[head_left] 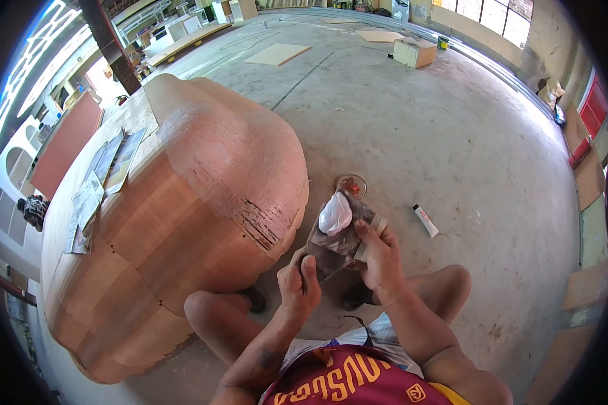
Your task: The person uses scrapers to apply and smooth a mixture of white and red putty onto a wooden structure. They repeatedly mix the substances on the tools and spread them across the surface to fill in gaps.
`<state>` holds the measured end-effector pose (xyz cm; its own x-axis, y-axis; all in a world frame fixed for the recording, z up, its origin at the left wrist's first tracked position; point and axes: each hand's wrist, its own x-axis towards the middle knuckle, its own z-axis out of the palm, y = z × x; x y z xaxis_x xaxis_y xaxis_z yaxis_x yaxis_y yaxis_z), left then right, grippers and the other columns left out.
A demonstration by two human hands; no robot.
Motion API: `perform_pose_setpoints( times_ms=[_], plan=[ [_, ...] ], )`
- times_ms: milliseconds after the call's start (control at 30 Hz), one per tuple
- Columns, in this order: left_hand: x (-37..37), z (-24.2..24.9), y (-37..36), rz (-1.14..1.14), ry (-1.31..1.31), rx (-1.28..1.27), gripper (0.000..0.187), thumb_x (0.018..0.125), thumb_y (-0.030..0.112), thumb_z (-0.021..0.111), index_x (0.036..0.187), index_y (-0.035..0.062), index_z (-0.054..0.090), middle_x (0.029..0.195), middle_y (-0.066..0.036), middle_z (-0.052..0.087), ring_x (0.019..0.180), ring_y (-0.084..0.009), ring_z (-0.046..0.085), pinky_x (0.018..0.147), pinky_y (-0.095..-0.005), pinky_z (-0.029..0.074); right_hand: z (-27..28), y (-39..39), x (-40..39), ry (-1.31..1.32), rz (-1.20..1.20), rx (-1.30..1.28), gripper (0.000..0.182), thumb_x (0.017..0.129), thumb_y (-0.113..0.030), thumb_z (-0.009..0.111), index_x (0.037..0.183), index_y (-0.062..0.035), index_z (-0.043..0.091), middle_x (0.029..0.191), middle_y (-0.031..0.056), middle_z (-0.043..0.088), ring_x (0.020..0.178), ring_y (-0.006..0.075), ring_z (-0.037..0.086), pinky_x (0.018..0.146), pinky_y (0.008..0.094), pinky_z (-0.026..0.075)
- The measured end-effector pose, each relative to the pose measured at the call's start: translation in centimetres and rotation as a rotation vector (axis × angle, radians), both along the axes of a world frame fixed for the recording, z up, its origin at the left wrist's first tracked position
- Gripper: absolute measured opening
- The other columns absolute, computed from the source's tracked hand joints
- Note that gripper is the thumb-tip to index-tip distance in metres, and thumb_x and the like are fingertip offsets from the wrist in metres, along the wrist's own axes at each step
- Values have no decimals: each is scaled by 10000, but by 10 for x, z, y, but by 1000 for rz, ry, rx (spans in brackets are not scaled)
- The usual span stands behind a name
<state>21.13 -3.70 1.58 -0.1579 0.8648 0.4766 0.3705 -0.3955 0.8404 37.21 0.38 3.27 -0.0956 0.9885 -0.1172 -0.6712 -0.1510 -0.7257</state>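
My left hand [299, 282] is closed on the lower left edge of a dark, smeared mixing board [324, 255]. A thick mound of white putty [336, 214] sits on the board's upper part. My right hand [380, 260] grips a flat, pale-edged scraper [381, 225] against the board's right side; its blade is partly hidden. Just beyond the board, a round clear lid or dish [352, 185] with a red smear lies on the floor. To my left stands a large curved wooden form [182, 223], with pinkish filler and a rough, cracked patch near its right edge.
A white tube [425, 221] with a black cap lies on the concrete floor [500, 270] at the right. Newspaper sheets [105, 175] rest on top of the wooden form. Farther off are a flat panel [278, 55] and a box [414, 52]. My bent legs flank the work.
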Motion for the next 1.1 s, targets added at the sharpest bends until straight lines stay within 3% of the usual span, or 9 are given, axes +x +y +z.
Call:
perform_pose_setpoints(
  times_ms=[33,133,233,300,500,800,900,1000,1100],
  plan=[
    [-4,-3,-4,-19,0,-43,301,1071,220,468,914,3,606,689,-79,586,620,-172,569,590,-316,434,1,4,5,-8,8,27,259,1011,-160,592,1235,-34,622,1029,35,708,851,118,680,696,280,568],
    [-11,-41,-2,-62,-459,-280,304,1078,278,470,1060,21,632,867,-39,658,781,-150,636,682,-280,484,22,9,10,-109,-117,263,302,1021,-135,573,1290,-2,592,1073,35,699,871,110,666,751,268,564],
    [5,-9,7,-110,-1210,-429,354,1085,338,454,1195,40,611,1058,-9,666,942,-134,654,788,-263,525,11,10,16,-708,-270,780,359,912,44,639,1265,-20,647,1096,101,687,940,201,674,798,293,553],
    [3,-13,14,-226,-1261,-456,383,1083,377,435,1284,82,576,1181,2,637,1073,-133,619,893,-299,509,10,2,14,-895,-200,951,510,785,145,692,1252,-59,689,1169,146,659,1038,268,661,846,324,546],
    [5,-1,22,-258,-1242,-356,423,1065,427,461,1313,98,561,1250,-10,623,1123,-139,608,936,-336,513,16,2,8,-1130,-125,1059,596,771,130,710,1319,-98,661,1255,126,624,1070,268,648,862,328,548],
    [-13,-7,29,-237,-1295,-267,395,1063,358,498,1322,69,563,1245,-25,630,1113,-148,618,971,-350,512,29,1,17,-1357,175,837,464,1001,-211,573,1454,-125,523,1263,164,606,1103,342,623,898,393,533],
    [-25,-8,33,-227,-1283,-259,376,1068,335,487,1305,56,576,1238,-34,636,1112,-163,623,978,-363,510,19,5,22,-1363,262,866,454,1003,-219,567,1445,-126,529,1288,167,592,1109,364,608,914,425,521],
    [-42,-5,41,-161,-1281,-288,363,1067,320,491,1289,49,587,1236,-44,640,1125,-184,621,984,-382,505,-10,15,43,-1583,345,877,357,973,-206,591,1289,-43,620,1147,183,651,1042,331,645,841,393,524],
    [-69,0,52,-168,-1278,-301,356,1059,321,510,1277,54,598,1236,-51,642,1132,-196,615,989,-400,498,-60,57,90,-1794,279,561,294,948,-208,604,1189,-42,636,1026,182,672,915,286,677,770,369,529]
  ],
)
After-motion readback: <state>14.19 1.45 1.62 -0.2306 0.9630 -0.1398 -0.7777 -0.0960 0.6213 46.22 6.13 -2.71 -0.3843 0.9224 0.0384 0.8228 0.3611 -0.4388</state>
